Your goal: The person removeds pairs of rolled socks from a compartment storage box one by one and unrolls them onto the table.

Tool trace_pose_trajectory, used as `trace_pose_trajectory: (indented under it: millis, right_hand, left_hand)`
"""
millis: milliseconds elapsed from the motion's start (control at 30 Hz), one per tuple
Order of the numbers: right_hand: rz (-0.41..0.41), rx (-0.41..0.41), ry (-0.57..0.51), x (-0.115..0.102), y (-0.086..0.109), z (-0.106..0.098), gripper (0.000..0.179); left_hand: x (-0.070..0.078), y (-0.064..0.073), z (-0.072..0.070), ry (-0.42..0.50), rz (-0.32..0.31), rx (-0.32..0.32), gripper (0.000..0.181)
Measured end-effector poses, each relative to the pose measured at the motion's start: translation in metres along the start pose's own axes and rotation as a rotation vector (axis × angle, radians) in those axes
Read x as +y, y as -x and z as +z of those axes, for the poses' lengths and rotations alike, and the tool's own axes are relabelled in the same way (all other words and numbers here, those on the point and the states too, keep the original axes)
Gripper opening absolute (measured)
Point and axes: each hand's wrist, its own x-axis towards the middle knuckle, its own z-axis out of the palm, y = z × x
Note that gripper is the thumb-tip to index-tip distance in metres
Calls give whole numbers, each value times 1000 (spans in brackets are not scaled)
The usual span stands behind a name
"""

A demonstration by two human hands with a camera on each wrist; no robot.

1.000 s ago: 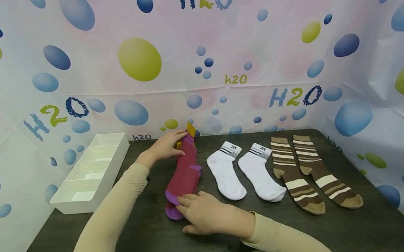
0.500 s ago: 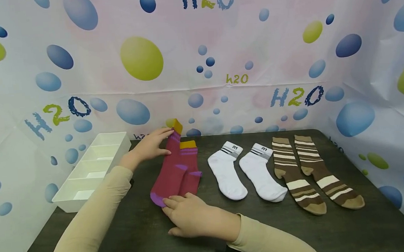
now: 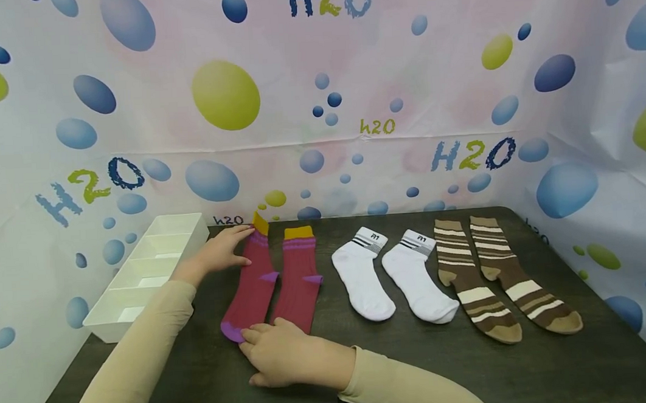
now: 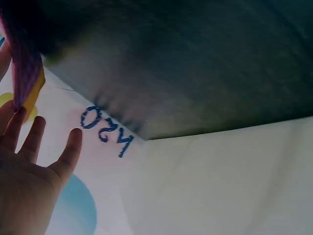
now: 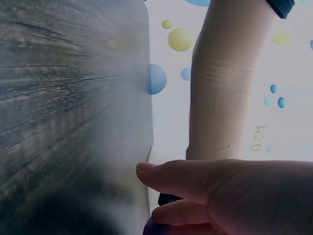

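Observation:
Two maroon socks with yellow cuffs and purple toes and heels lie side by side in the head view. My left hand (image 3: 216, 254) holds the left maroon sock (image 3: 247, 269) near its cuff, which tips up off the table. In the left wrist view, that yellow cuff (image 4: 33, 93) shows between the fingers, with the other fingers spread. At the toe end, my right hand (image 3: 287, 352) holds the same sock by its purple tip, thumb apart from it. The right maroon sock (image 3: 299, 279) lies flat, its toe hidden behind the right hand.
A white divided box (image 3: 147, 284) stands on the left of the dark table (image 3: 420, 373). To the right lie two white ankle socks (image 3: 362, 275) and two brown striped socks (image 3: 478, 284). A patterned sheet (image 3: 316, 74) hangs behind the table.
Both hands have moved left with one maroon sock, from on top of the other to beside it. The two maroon socks now show separately, and the held one is lower.

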Motion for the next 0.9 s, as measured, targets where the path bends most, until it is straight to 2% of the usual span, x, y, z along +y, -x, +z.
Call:
trace_pose_trajectory:
  millis: [200, 367, 467, 700, 900]
  right_hand:
    - [-33, -30, -16, -3, -10, 5, 61]
    - [-91, -59, -92, 6, -8, 6, 63]
    - [-90, -29, -127, 10, -5, 6, 62]
    - [-22, 40, -173, 8, -6, 10, 54]
    - [-23, 9, -175, 6, -11, 13, 63]
  left_hand:
    - [-11, 2, 9, -19, -54, -94, 79]
    - [-10, 4, 10, -38, -109, -168, 82]
    - [-7, 5, 11, -64, -126, -181, 81]
    - [-7, 8, 10, -133, -134, -222, 75]
    - [-11, 8, 12, -162, -122, -210, 74]
